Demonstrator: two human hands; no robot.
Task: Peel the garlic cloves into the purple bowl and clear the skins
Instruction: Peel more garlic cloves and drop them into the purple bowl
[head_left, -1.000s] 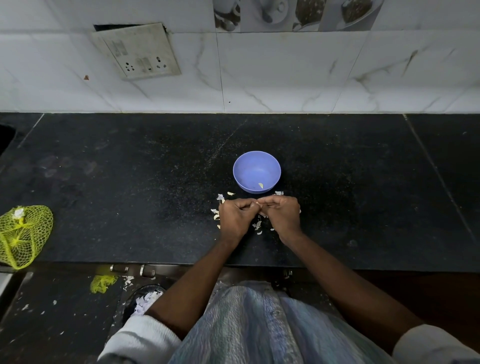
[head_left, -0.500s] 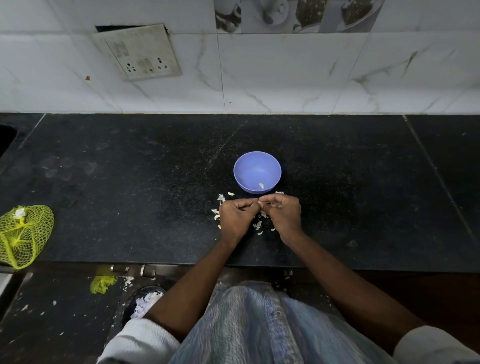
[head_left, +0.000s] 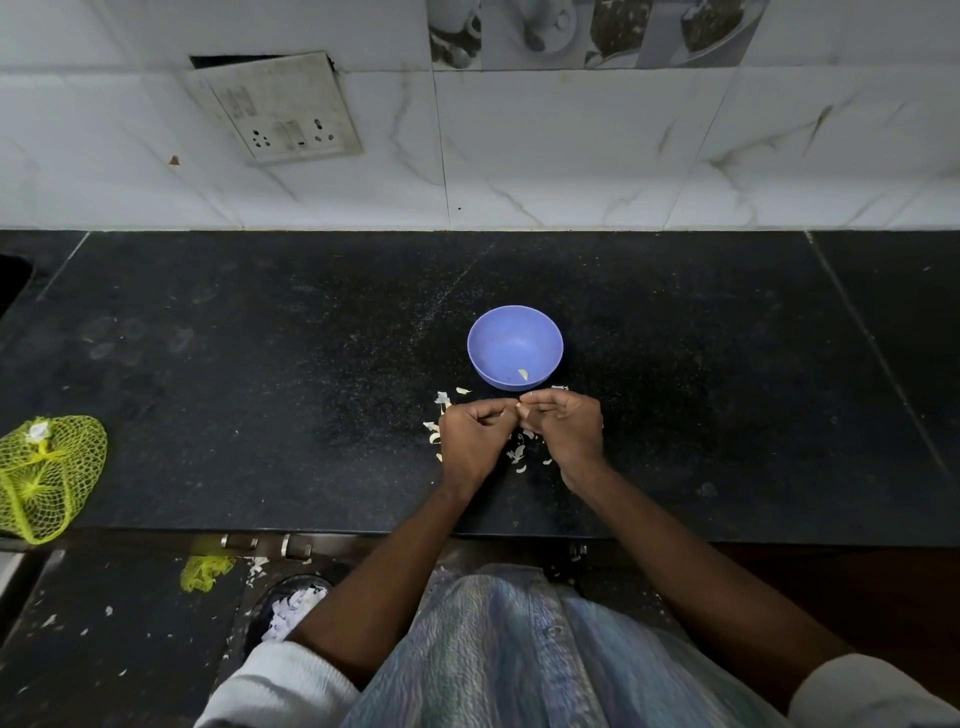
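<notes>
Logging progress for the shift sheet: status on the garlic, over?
Both hands, left and right, pinching one clove near the bowl. One peeled clove inside. Skins scattered under the hands, not cleared. Nothing blocking.

**Both hands meet, fingers curled, fingertips pinched together**

Your two forearms come in from the bottom of the view and converge toward the middle, bare from the rolled pale sleeves down to the wrists. Your left hand (head_left: 470, 436) is seen from the back, knuckles up, fingers curled under and its fingertips turned toward your right. Your right hand (head_left: 569, 431) mirrors it, wrist bent slightly inward, fingers curled with the thumb and forefinger reaching left. The fingertips of both hands touch at one spot between them, pinching something too small to make out. Both wrists sit low, at about the same height.
</notes>
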